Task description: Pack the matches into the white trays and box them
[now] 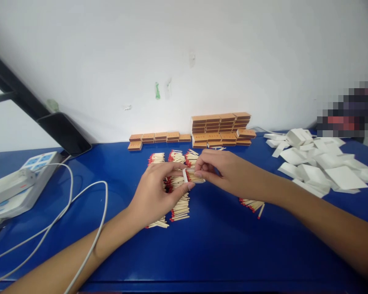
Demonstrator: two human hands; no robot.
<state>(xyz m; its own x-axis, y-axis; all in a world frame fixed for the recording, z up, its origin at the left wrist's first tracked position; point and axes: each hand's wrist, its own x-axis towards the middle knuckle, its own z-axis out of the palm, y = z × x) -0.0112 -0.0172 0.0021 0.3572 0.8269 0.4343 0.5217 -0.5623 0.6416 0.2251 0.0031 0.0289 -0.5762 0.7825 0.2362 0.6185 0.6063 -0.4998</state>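
Above the table a small white matchbox tray (185, 175) is gripped between the thumb and fingers of my left hand (153, 190). Matches (192, 175) with red heads lie in the tray, heads towards its left end. My right hand (221, 169) has its thumb and fingertips pinched at the right end of these matches, against the tray; its other fingers are curled. Under and behind my left hand are rows of loose matches (180, 207), partly hidden by it. Another small pile of matches (254, 205) lies beneath my right forearm.
Closed matchboxes (221, 122) are stacked against the wall, with a lower row of matchboxes (155, 137) to their left. White empty trays (322, 159) are heaped at right. A power strip (27, 183), a white cable (106, 196) and a black phone-like slab (66, 132) are at left.
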